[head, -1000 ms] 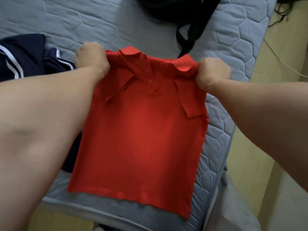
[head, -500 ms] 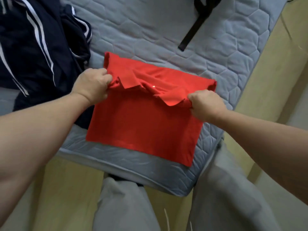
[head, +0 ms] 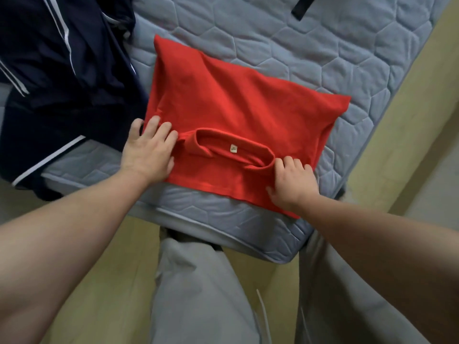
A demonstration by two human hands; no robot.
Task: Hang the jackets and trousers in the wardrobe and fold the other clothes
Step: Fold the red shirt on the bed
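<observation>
Both flat-fingered, left hand [head: 149, 155] and right hand [head: 293, 184] are pressing the floppy folded red polo shirt [head: 236, 103]; I'd be pinching its side edges.

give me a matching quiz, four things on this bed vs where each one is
Things: 1 red shirt; 2 navy garment; 3 black strap; 4 white label.
Places: a inside the collar; b far end of the mattress, cut off by the frame; c folded at the near edge; d heaped to the shirt's left.
Pairs: 1-c, 2-d, 3-b, 4-a.
</observation>
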